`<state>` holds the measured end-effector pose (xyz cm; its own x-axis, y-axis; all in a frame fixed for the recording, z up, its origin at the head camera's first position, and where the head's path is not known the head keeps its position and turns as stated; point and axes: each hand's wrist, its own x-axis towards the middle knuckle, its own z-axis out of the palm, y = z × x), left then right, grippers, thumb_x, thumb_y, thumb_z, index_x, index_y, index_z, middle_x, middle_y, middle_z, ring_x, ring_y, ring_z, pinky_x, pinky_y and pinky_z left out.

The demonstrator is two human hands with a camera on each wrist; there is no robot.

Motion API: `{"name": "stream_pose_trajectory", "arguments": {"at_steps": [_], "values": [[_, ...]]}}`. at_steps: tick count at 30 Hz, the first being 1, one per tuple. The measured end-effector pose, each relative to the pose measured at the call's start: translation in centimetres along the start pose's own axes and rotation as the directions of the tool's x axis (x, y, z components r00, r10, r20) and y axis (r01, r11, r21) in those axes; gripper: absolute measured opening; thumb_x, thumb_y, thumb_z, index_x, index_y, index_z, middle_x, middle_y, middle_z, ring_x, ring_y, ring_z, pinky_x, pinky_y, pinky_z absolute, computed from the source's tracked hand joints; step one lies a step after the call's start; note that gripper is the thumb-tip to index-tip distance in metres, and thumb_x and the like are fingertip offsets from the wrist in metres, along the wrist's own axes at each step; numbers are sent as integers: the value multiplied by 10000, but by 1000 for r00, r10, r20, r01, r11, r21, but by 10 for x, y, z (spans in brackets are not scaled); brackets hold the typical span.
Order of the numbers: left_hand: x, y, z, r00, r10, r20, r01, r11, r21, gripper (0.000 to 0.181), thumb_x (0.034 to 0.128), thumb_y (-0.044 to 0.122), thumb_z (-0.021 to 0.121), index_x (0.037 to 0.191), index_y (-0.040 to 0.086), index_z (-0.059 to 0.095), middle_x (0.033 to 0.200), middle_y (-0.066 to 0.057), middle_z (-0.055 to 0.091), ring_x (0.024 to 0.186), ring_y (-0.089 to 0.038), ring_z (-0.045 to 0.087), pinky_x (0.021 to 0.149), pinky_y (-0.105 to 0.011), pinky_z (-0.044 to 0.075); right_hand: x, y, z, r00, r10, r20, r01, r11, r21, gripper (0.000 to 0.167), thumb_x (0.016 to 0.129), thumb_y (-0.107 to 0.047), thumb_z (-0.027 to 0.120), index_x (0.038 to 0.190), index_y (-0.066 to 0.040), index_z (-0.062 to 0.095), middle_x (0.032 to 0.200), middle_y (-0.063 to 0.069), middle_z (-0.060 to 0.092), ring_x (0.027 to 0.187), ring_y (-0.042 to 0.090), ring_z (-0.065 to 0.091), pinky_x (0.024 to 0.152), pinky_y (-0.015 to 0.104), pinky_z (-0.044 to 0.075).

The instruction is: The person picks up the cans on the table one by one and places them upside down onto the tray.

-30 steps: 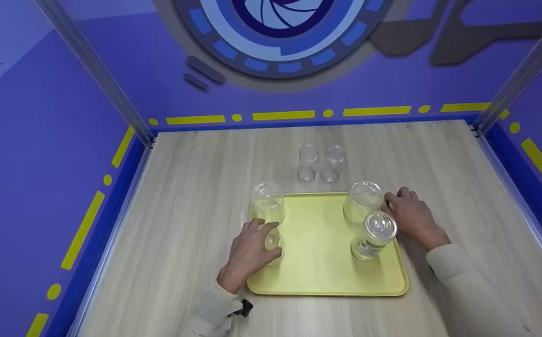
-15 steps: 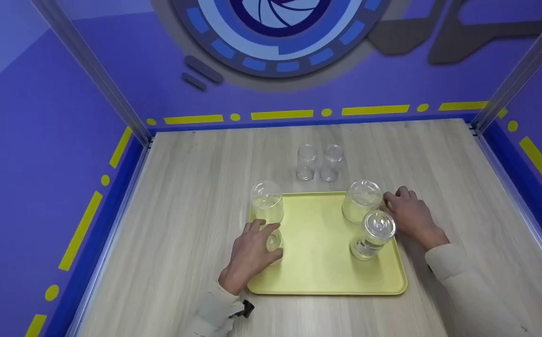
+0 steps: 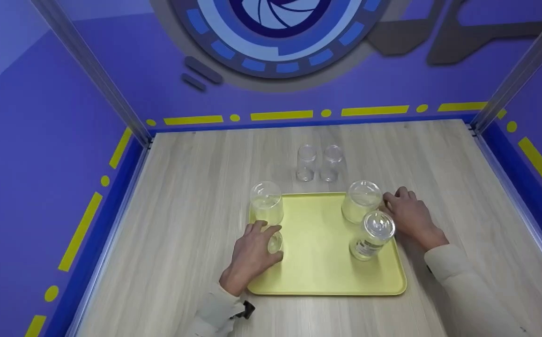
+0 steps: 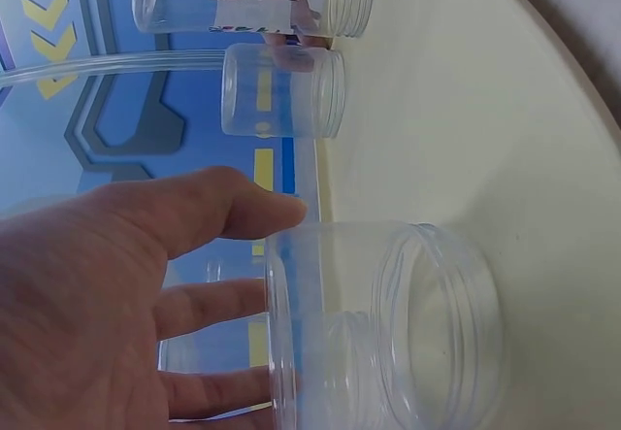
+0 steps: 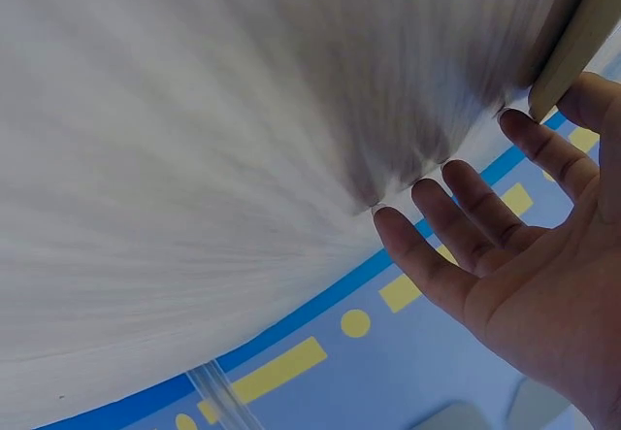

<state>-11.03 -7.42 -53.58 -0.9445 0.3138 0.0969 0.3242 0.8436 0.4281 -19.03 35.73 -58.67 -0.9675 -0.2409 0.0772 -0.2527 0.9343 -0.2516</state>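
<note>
My left hand [image 3: 249,255] has its thumb and fingers around a clear plastic jar [image 3: 276,242], which stands mouth down at the left front of the yellow tray [image 3: 317,248]. In the left wrist view the thumb touches the upper edge of this jar [image 4: 427,304], and its threaded rim is on the tray. To the right of the tray is my right hand [image 3: 411,217]. The right wrist view shows its slightly bent fingers [image 5: 427,260] with their tips on the tabletop, the thumb beside the tray's rim [image 5: 574,47]; it holds nothing.
Other upturned clear jars are on the tray: one at back left [image 3: 267,201], one at back right [image 3: 361,206], and a taller labelled jar [image 3: 371,238] at right. Two narrow clear containers [image 3: 306,164] stand behind the tray. Blue panels [image 3: 299,89] enclose the table.
Almost nothing differs. The left hand has shifted very slightly at the jar; the right hand and the other jars stay in place.
</note>
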Motion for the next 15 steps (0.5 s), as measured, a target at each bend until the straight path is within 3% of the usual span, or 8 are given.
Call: {"name": "stream_pose_trajectory", "arguments": {"at_steps": [15], "values": [[0, 1, 0, 1000, 1, 17, -1, 1000, -4, 563, 776, 239, 861, 1319, 140, 745, 1317, -147, 634, 1139, -313, 600, 724, -438, 575, 1, -1, 0, 1000, 5, 11, -5, 1000, 0, 287, 1081, -298, 584, 1188, -38, 643, 1083, 258, 522, 968, 486, 550, 683, 674, 500]]}}
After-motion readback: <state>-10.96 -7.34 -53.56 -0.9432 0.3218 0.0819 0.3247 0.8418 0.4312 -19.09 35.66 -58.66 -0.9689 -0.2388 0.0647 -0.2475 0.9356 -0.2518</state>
